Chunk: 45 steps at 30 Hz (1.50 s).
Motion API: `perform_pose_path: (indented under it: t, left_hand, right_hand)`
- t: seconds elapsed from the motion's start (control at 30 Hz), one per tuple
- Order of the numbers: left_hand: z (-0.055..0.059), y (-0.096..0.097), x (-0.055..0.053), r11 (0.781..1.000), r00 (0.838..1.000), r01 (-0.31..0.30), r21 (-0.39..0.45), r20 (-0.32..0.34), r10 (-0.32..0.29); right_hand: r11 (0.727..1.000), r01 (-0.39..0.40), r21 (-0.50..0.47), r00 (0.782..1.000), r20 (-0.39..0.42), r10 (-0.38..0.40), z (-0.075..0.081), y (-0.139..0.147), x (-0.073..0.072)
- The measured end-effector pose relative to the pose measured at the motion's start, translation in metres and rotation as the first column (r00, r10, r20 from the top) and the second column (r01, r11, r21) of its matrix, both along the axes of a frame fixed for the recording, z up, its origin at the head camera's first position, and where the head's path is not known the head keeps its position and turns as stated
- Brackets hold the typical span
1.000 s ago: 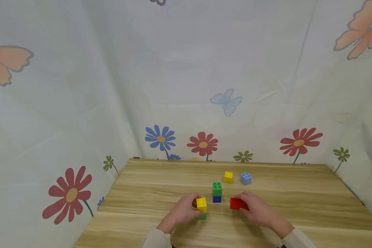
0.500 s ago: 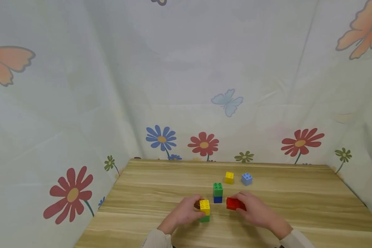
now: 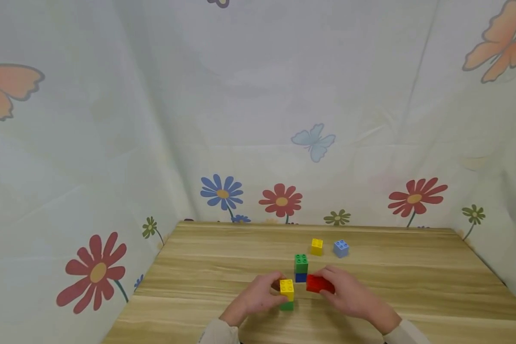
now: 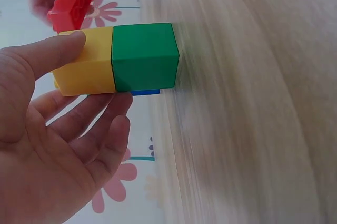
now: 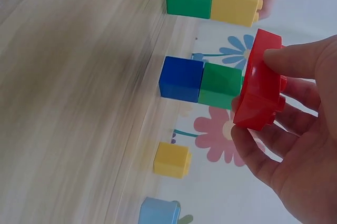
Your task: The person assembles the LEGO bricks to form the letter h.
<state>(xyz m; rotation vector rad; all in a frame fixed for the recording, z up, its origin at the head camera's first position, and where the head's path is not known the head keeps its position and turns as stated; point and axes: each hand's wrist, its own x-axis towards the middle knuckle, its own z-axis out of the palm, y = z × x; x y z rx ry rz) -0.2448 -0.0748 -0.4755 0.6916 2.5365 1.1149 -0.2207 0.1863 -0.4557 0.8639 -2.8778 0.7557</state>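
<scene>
My left hand grips a two-brick stack, thumb on the near side and fingers behind. A yellow toy brick tops this stack, above a green brick. Between the thumb and fingers of my right hand is a long red toy brick, raised off the table with its studs upward. Just behind and between the hands stands a second stack, a green brick on a dark blue brick. In the right wrist view the red brick overlaps the edge of that green brick.
Farther back on the wooden table sit a single yellow brick and a light blue brick. A pale curtain printed with flowers and butterflies hangs behind the table and along its sides.
My left hand has shifted right and slightly nearer with the yellow-and-green stack. My right hand has brought the red brick leftward, narrowing the gap between the hands.
</scene>
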Motion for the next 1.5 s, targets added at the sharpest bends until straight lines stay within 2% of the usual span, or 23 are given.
perform_pose_path:
  t: [0.2, 0.43, 0.6, 0.8, 1.1, 1.5]
  left_hand:
    - [-0.002, 0.001, 0.000, 1.000, 1.000, 0.011, 0.017, -0.007, -0.011]
    - [0.001, 0.000, 0.001, 0.999, 1.000, -0.016, 0.034, -0.001, 0.016]
    - [0.002, 0.003, 0.000, 0.999, 0.999, 0.002, 0.042, -0.038, 0.000]
    - [0.002, 0.005, -0.001, 0.998, 0.998, 0.022, 0.057, -0.067, -0.018]
    - [-0.001, 0.008, -0.003, 0.997, 0.999, 0.009, 0.077, -0.033, -0.007]
    - [0.000, 0.007, -0.002, 0.994, 0.999, 0.031, 0.100, -0.038, -0.028]
  right_hand:
    - [0.999, -0.040, -0.031, 0.999, -0.025, 0.039, 0.002, -0.007, 0.000]
    - [0.997, -0.042, -0.066, 0.999, 0.011, 0.043, 0.007, -0.015, 0.000]
    - [0.996, -0.057, -0.068, 0.998, 0.024, 0.059, 0.012, -0.022, 0.000]
    - [0.995, -0.074, -0.061, 0.997, 0.012, 0.074, 0.010, -0.028, -0.002]
    - [0.992, -0.089, -0.084, 0.995, 0.028, 0.092, 0.005, -0.031, -0.005]
    - [0.993, -0.081, -0.092, 0.995, 0.052, 0.086, 0.003, -0.033, -0.006]
